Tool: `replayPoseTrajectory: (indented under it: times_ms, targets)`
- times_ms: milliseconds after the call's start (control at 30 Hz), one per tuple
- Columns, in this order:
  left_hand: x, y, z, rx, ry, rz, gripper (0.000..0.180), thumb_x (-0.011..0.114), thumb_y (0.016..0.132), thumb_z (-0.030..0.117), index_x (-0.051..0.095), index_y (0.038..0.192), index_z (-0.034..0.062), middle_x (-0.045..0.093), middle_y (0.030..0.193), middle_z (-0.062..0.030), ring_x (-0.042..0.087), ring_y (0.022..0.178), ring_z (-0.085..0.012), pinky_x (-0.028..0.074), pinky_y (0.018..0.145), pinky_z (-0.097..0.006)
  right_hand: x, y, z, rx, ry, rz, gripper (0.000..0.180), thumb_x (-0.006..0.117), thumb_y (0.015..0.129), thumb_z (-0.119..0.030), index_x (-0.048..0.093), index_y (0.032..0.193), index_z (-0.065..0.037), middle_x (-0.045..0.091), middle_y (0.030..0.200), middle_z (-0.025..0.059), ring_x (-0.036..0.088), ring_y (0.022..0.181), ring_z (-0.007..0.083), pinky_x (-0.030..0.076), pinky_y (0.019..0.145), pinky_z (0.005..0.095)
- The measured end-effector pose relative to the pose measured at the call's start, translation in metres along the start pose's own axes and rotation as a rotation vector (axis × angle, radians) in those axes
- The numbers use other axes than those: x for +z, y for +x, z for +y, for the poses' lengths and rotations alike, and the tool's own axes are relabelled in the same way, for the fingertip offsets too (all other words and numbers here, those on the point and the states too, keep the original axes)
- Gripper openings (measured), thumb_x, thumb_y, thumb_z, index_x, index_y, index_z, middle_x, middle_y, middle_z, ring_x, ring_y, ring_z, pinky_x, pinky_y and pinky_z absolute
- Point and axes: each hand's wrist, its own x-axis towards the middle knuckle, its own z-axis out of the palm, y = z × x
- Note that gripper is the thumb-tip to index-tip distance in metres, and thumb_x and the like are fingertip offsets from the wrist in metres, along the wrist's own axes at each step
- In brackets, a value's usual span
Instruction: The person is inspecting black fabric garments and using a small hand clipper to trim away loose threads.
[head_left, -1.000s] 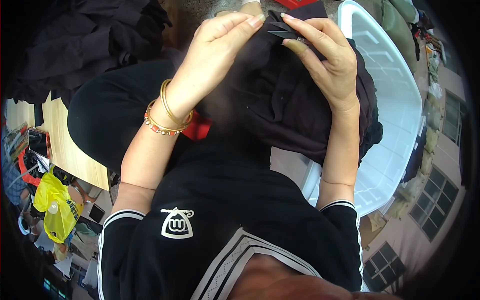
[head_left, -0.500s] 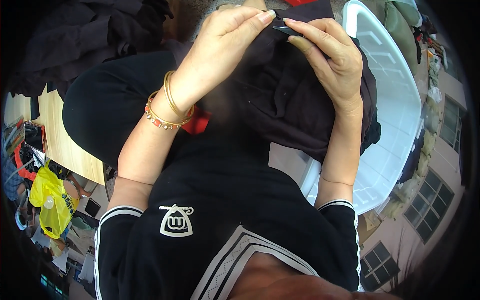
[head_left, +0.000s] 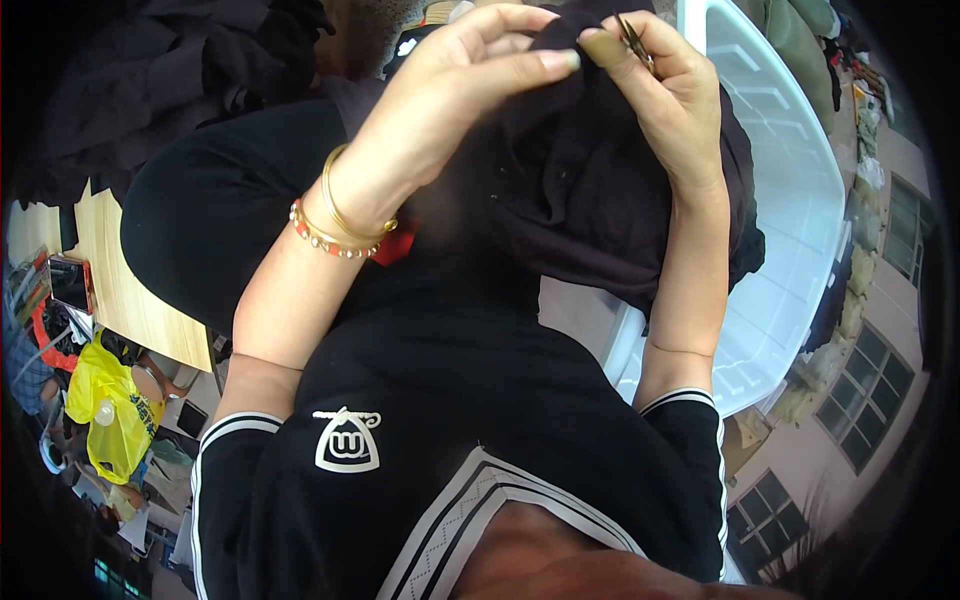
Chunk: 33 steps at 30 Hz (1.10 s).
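1. The dark garment (head_left: 600,190) hung bunched in front of your chest, its top edge raised near the upper rim of the view and its folds draped down over your right forearm.
2. Your left hand (head_left: 470,90) gripped that top edge, fingers pressed together and curled over the cloth, thumb stretched out along it.
3. Your right hand (head_left: 670,100) pinched a small metal tool (head_left: 634,40) between thumb and fingers, right against the fabric edge and just beside your left fingertips.
4. Gold and beaded bangles (head_left: 340,225) sat on your left wrist.
5. A white plastic tub (head_left: 800,200) lay behind the garment on your right; a wooden table (head_left: 120,290) stood at your left, with a yellow bag (head_left: 105,415) below it.
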Motion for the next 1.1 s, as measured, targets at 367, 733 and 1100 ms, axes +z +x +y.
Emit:
replayPoseTrajectory:
  times_ms: [367, 733, 1100]
  targets:
    - [0.002, -0.016, 0.006, 0.017, 0.001, 0.112, 0.025, 0.059, 0.093, 0.008, 0.063, 0.115, -0.0022, 0.068, 0.105, -0.0038, 0.062, 0.097, -0.0078, 0.045, 0.090, -0.021, -0.001, 0.003, -0.009, 0.003, 0.118, 0.302, 0.006, 0.066, 0.090, -0.006, 0.062, 0.086, -0.004, 0.051, 0.073, -0.0098, 0.042, 0.065, -0.0009, 0.032, 0.059, 0.0157]
    - [0.003, -0.017, 0.009, 0.123, 0.079, 0.097, 0.026, 0.056, 0.096, 0.010, 0.062, 0.117, -0.0032, 0.068, 0.103, -0.0023, 0.060, 0.093, -0.0046, 0.045, 0.085, -0.018, 0.000, 0.000, -0.020, -0.428, -0.344, -0.014, 0.033, 0.077, 0.076, -0.007, 0.070, 0.108, -0.007, 0.059, 0.086, 0.0036, 0.059, 0.076, 0.0132, 0.049, 0.066, 0.0239]
    - [0.000, -0.013, 0.000, 0.223, 0.347, 0.114, 0.023, 0.055, 0.097, 0.011, 0.062, 0.113, -0.0035, 0.066, 0.094, 0.0010, 0.056, 0.083, -0.0012, 0.044, 0.073, -0.016, -0.003, 0.003, -0.009, -0.463, -0.370, -0.048, 0.035, 0.076, 0.076, -0.007, 0.071, 0.110, -0.008, 0.058, 0.084, 0.0028, 0.056, 0.075, 0.0122, 0.045, 0.065, 0.0230]
